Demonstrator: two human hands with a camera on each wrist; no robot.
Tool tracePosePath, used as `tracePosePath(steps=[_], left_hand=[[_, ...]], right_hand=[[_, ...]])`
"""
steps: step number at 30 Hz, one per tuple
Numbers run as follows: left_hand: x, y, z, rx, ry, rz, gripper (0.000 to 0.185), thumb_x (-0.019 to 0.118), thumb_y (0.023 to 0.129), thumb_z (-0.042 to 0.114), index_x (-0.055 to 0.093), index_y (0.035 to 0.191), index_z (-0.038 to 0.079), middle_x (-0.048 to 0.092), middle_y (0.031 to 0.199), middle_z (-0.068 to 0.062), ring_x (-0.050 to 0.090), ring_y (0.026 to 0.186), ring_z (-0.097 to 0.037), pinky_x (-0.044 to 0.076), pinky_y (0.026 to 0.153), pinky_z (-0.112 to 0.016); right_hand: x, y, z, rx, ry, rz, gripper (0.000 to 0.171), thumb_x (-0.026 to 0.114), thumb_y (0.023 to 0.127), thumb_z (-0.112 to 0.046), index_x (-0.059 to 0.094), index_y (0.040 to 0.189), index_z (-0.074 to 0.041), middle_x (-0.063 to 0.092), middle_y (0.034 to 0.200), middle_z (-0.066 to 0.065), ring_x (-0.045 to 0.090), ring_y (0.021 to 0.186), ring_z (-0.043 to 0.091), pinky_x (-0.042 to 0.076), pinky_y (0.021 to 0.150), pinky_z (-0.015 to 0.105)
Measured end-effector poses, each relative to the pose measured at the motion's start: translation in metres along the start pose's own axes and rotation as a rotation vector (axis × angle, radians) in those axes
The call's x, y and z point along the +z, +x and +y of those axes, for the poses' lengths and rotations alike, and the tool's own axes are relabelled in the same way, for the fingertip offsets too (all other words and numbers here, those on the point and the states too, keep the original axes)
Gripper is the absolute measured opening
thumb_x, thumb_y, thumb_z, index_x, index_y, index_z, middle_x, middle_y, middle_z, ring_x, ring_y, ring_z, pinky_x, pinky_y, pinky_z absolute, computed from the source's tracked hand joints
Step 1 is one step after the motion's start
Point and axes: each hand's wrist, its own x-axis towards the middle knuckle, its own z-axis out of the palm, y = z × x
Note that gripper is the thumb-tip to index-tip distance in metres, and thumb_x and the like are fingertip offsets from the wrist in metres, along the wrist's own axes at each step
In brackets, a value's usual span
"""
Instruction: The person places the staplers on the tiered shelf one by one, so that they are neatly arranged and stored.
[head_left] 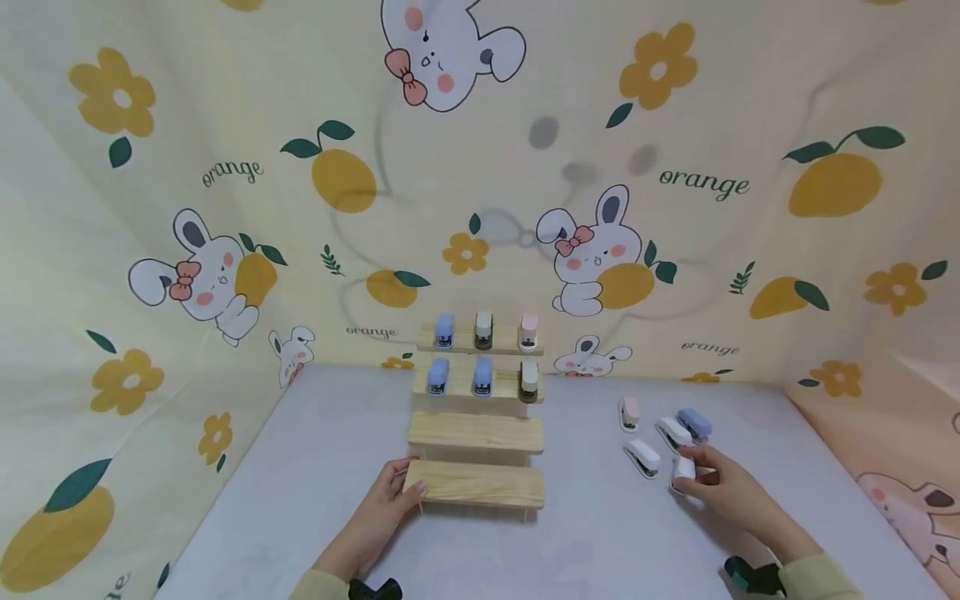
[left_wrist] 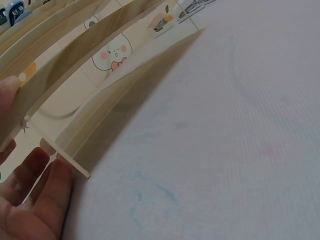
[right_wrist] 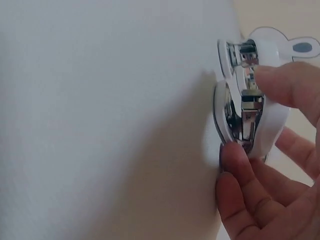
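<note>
A wooden tiered rack (head_left: 476,432) stands on the table in the head view. My left hand (head_left: 382,514) holds the left end of its lowest step, thumb on the board; the left wrist view has its fingers (left_wrist: 60,190) by the clear side support. My right hand (head_left: 731,492) pinches a small white stapler (head_left: 683,472) at the table's right side. In the right wrist view my thumb is on that white stapler (right_wrist: 272,117), fingers at its lower end. Close by lie two more white staplers (head_left: 642,458), a blue stapler (head_left: 695,423) and a pink stapler (head_left: 629,413).
On the rack's top step stand a blue stapler (head_left: 445,331), a white-and-dark stapler (head_left: 483,330) and a pink stapler (head_left: 528,332). The second step bears two blue staplers (head_left: 438,377) and another white-and-dark stapler (head_left: 528,381). A printed cloth (head_left: 480,167) hangs behind the table.
</note>
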Motion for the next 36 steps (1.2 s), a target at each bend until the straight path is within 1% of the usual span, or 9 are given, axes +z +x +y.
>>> tracePosePath(steps=[4, 8, 13, 17, 22, 25, 30, 33, 36], left_hand=[[0.0, 0.0, 0.0, 0.008, 0.001, -0.022, 0.066, 0.062, 0.081, 0.037, 0.028, 0.132, 0.012, 0.034, 0.137, -0.017, 0.037, 0.122, -0.027, 0.03, 0.101, -0.044], [-0.001, 0.001, 0.001, 0.021, 0.001, -0.027, 0.065, 0.062, 0.081, 0.037, 0.028, 0.131, 0.013, 0.034, 0.137, -0.015, 0.037, 0.122, -0.026, 0.029, 0.101, -0.043], [-0.005, 0.0, 0.0, 0.012, -0.012, -0.011, 0.066, 0.063, 0.08, 0.037, 0.028, 0.131, 0.013, 0.035, 0.136, -0.014, 0.039, 0.121, -0.025, 0.03, 0.101, -0.043], [-0.005, 0.0, -0.002, 0.01, -0.009, -0.005, 0.067, 0.063, 0.08, 0.038, 0.028, 0.131, 0.013, 0.036, 0.135, -0.014, 0.039, 0.12, -0.025, 0.03, 0.101, -0.043], [-0.004, 0.0, -0.005, 0.006, -0.024, -0.011, 0.068, 0.063, 0.08, 0.038, 0.028, 0.132, 0.011, 0.034, 0.137, -0.016, 0.037, 0.122, -0.026, 0.03, 0.101, -0.043], [-0.005, -0.002, -0.007, -0.001, -0.025, -0.013, 0.068, 0.062, 0.081, 0.038, 0.027, 0.132, 0.011, 0.033, 0.137, -0.017, 0.037, 0.122, -0.027, 0.031, 0.101, -0.043], [-0.003, -0.003, -0.006, 0.018, -0.026, -0.02, 0.066, 0.062, 0.081, 0.036, 0.028, 0.131, 0.011, 0.035, 0.136, -0.017, 0.038, 0.121, -0.026, 0.033, 0.1, -0.041], [-0.002, -0.002, -0.004, 0.022, -0.028, -0.021, 0.066, 0.063, 0.081, 0.036, 0.028, 0.131, 0.011, 0.035, 0.136, -0.017, 0.038, 0.122, -0.026, 0.033, 0.1, -0.041], [-0.001, -0.002, -0.002, 0.018, -0.031, -0.017, 0.066, 0.063, 0.081, 0.035, 0.028, 0.131, 0.01, 0.034, 0.136, -0.017, 0.037, 0.122, -0.027, 0.032, 0.1, -0.042]], right_hand=[[-0.002, -0.009, -0.006, -0.035, -0.072, 0.066, 0.075, 0.063, 0.074, -0.053, 0.039, 0.129, -0.009, 0.052, 0.113, 0.015, 0.054, 0.091, 0.023, 0.049, 0.063, 0.032], [-0.009, -0.021, -0.022, -0.145, -0.108, 0.158, 0.073, 0.062, 0.075, -0.054, 0.04, 0.126, -0.006, 0.054, 0.112, 0.016, 0.055, 0.085, 0.021, 0.046, 0.058, 0.028], [-0.008, -0.029, -0.05, -0.258, -0.117, 0.217, 0.07, 0.06, 0.075, -0.055, 0.043, 0.123, -0.008, 0.054, 0.111, 0.011, 0.054, 0.082, 0.018, 0.047, 0.057, 0.025], [0.004, -0.029, -0.074, -0.33, -0.098, 0.234, 0.061, 0.062, 0.077, -0.051, 0.045, 0.122, -0.014, 0.055, 0.105, 0.003, 0.052, 0.082, 0.016, 0.046, 0.062, 0.027], [0.031, -0.027, -0.107, -0.467, -0.027, 0.264, 0.052, 0.067, 0.075, -0.046, 0.048, 0.115, -0.02, 0.054, 0.102, -0.006, 0.051, 0.079, 0.012, 0.046, 0.06, 0.026], [0.05, -0.027, -0.129, -0.527, 0.011, 0.271, 0.051, 0.069, 0.073, -0.045, 0.049, 0.113, -0.022, 0.055, 0.097, -0.01, 0.05, 0.077, 0.008, 0.045, 0.06, 0.025], [0.077, -0.026, -0.168, -0.556, 0.07, 0.251, 0.049, 0.069, 0.072, -0.048, 0.048, 0.111, -0.027, 0.054, 0.094, -0.013, 0.05, 0.081, 0.005, 0.047, 0.067, 0.025], [0.094, -0.023, -0.192, -0.613, 0.161, 0.206, 0.049, 0.068, 0.074, -0.044, 0.047, 0.114, -0.025, 0.054, 0.096, -0.011, 0.051, 0.085, 0.006, 0.048, 0.073, 0.028], [0.105, -0.03, -0.223, -0.637, 0.268, 0.124, 0.047, 0.069, 0.078, -0.031, 0.047, 0.116, -0.017, 0.056, 0.101, -0.002, 0.053, 0.091, 0.013, 0.048, 0.079, 0.036]])
